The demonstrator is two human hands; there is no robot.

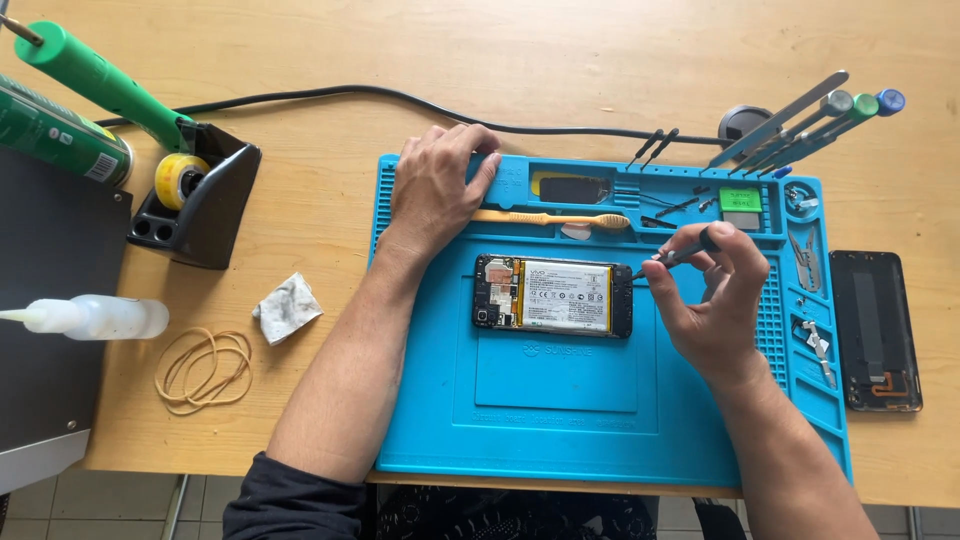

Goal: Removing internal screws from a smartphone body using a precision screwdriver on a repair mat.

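An opened phone (553, 295) lies flat on a blue mat (560, 420), its back cover off and its battery and boards showing, lengthwise left to right near the mat's middle. The right hand (715, 300) sits just right of the phone, fingers pinched narrow around a dark screwdriver (675, 258) whose tip slants down to the phone's right end — whether it touches a screw is too small to tell. The left hand (435, 190) rests flat on the mat's far left corner, fingers loosely spread and curled over the rim, holding nothing, well apart from the phone. Just beyond the phone a tan toothbrush (550, 218) lies in the mat's far tray, with a pick beside its head. More tools (800, 130) fan out past the mat's far right corner. A phone back cover (877, 330) lies on the table (330, 60) right of the mat. To the left — a crumpled cloth (288, 307), rubber bands (204, 370), a squeeze bottle (95, 318), and farther off a black stand (200, 205) holding a green soldering iron (95, 75) and a yellow tape roll (180, 180).
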